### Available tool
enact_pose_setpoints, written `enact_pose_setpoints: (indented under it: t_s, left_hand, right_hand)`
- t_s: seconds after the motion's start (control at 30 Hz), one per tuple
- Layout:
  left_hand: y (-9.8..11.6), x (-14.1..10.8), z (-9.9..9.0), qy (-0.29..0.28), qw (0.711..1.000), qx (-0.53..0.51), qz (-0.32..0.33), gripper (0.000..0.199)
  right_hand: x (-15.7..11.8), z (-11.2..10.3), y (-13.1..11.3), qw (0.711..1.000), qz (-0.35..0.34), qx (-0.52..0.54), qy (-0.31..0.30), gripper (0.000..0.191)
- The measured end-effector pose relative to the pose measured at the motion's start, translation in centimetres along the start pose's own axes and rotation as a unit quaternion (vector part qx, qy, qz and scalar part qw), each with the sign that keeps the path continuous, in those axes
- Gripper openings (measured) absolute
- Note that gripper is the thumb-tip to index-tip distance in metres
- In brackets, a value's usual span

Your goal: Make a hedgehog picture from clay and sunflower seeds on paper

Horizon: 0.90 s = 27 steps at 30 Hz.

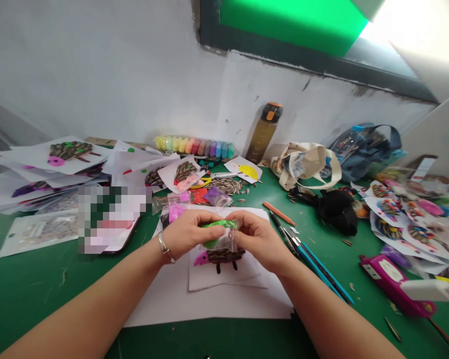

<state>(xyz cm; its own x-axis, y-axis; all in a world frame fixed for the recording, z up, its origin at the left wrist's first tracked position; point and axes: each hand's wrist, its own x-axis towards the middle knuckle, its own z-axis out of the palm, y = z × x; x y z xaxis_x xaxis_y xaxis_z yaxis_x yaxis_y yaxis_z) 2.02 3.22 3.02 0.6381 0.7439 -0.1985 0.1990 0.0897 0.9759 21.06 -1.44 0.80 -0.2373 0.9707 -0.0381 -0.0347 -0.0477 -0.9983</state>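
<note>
Between my two hands is a small clear bag of bright green clay [214,234]. My left hand [189,230] pinches its left side, thumb across the green. At the bag's clear right end, the fingers of my right hand [260,239] are closed on the plastic. Just below lies a hedgehog picture [224,256] with a pink clay face, a body of sunflower seeds and dark legs. It rests on a larger white sheet [172,299]. My hands hide the upper part of the picture.
Pens [318,267] and an orange pencil [279,213] lie to the right. Sunflower seeds [228,185], a purple clay bag [217,196] and a bottle [264,132] stand behind. Stacked pictures [60,159] are at left; a magenta device [396,284] and cloth bag [307,167] are at right.
</note>
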Motion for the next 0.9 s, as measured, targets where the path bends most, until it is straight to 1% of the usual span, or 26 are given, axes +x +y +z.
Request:
enact_pose_setpoints:
  t_s: [0.13,0.2,0.27,0.37,0.43,0.5,0.63,0.8,0.9]
  left_hand:
    - [-0.2,0.0,0.0,-0.011,1.0,-0.019,-0.005,0.034]
    - [-0.1,0.0,0.1,-0.012,1.0,-0.02,-0.011,0.035]
    - [0.1,-0.1,0.3,-0.017,1.0,-0.008,-0.017,0.034]
    - [0.4,-0.2,0.5,-0.026,0.999,0.009,-0.023,0.034]
    - [0.5,-0.2,0.5,-0.029,0.999,0.011,-0.02,0.035]
    - [0.5,-0.2,0.5,-0.033,0.999,0.013,-0.015,0.036]
    - [0.4,-0.2,0.7,-0.042,0.998,0.04,-0.007,0.036]
    - [0.4,-0.1,1.3,-0.008,0.993,0.115,0.009,0.032]
    - [0.5,0.0,1.6,0.004,0.991,0.131,0.008,0.03]
  right_hand:
    - [-0.1,-0.6,-0.3,1.0,0.012,-0.009,0.005,0.016]
    - [-0.2,-0.8,-0.5,0.999,0.006,-0.045,0.009,0.014]
    - [-0.3,-0.8,-0.6,0.992,-0.032,-0.125,0.018,0.015]
    - [-0.5,-0.7,-0.9,0.956,-0.122,-0.264,0.038,0.013]
    - [-0.5,-0.6,-1.0,0.935,-0.161,-0.315,0.04,0.008]
    - [-0.6,-0.5,-1.0,0.924,-0.176,-0.336,0.04,0.008]
    - [-0.6,-0.3,-0.9,0.92,-0.165,-0.353,0.047,0.01]
    - [-0.6,0.1,-1.0,0.911,-0.104,-0.394,0.066,0.007]
    - [-0.5,0.3,-0.9,0.899,-0.086,-0.422,0.077,0.01]
